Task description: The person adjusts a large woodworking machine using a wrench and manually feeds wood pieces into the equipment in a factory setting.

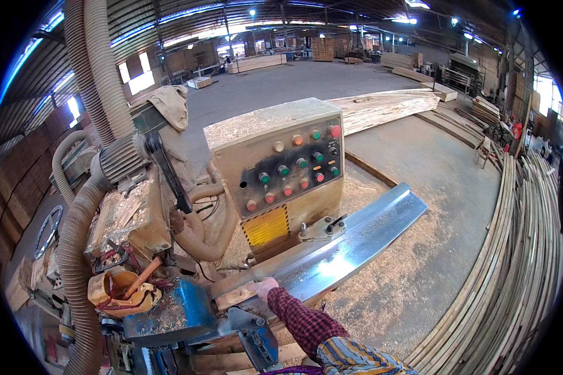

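My right hand (266, 288), in a red and dark checked sleeve, is at the near end of the shiny metal machine bed (350, 240). Its fingers are closed at the end of a short wooden board (236, 296), which lies along the bed's back guide. The board's other end reaches the blue machine housing (178, 312). Just in front of the hand stands a metal bracket with a blue side (256, 337). My left hand does not show.
Behind the bed stands a control box (275, 156) with red and green buttons. Ribbed hoses (81, 269) and a cut-open yellow container (122, 290) with a wooden handle in it are at left. Long wooden strips (500, 281) are stacked at right. Shavings (394, 275) cover the floor.
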